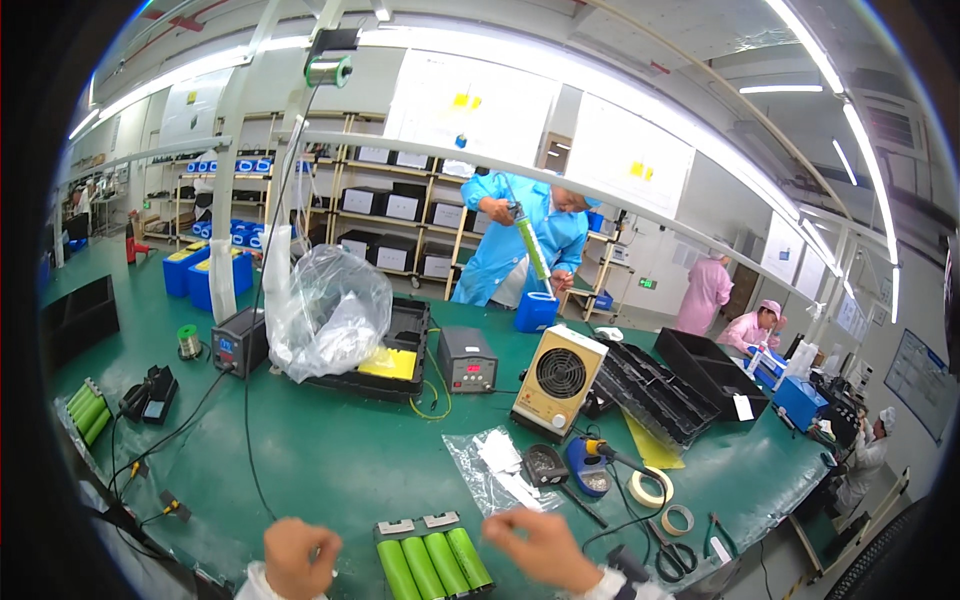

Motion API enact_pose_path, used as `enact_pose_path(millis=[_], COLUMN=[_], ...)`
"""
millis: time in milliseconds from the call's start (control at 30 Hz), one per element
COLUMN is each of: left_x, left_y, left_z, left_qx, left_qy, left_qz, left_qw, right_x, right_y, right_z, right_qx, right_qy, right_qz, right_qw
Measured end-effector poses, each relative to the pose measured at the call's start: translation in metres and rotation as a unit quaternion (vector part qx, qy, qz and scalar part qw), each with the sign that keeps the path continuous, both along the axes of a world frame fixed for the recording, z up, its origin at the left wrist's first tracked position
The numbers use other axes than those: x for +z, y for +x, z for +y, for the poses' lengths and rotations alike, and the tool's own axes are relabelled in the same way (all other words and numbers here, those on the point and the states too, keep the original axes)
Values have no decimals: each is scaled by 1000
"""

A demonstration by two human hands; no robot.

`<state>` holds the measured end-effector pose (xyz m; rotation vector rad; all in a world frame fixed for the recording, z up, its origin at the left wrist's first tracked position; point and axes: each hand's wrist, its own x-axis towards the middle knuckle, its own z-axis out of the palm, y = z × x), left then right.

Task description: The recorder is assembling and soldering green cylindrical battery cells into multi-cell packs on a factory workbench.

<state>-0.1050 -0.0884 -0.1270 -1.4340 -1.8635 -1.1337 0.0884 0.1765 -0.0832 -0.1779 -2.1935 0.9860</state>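
A battery pack of several green cylindrical cells (425,565) lies at the table's near edge, with bright metal strips (400,526) along its far end. To its left is my left hand (298,556), its fingers curled in toward the thumb. On the other side my right hand (545,547) hovers near the pack's far right corner, fingers bent and drawn together. Whether either hand pinches something small cannot be made out. Just beyond the right hand lie a clear plastic bag and white pieces (500,460).
A soldering iron stand (588,468), tape rolls (651,487), scissors (676,560) and pliers (719,535) lie at right. Farther off stand a fan unit (560,380) and a soldering station (467,360). Across the table, a person in blue holds a dispensing gun (532,245) over a blue box (537,312).
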Motion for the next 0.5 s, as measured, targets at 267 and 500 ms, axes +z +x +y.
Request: enact_pose_path(millis=[267,500], left_x=[-36,-74], left_y=[-81,-78], left_z=[60,64], left_qx=[106,115], left_qy=[96,-44], left_qz=[-274,-244], left_qw=[951,962], right_x=[-20,-82], right_y=[-113,-188], right_z=[151,196], right_qx=[-14,-112], right_qy=[-291,-452], right_qz=[-58,34], right_qw=[955,884])
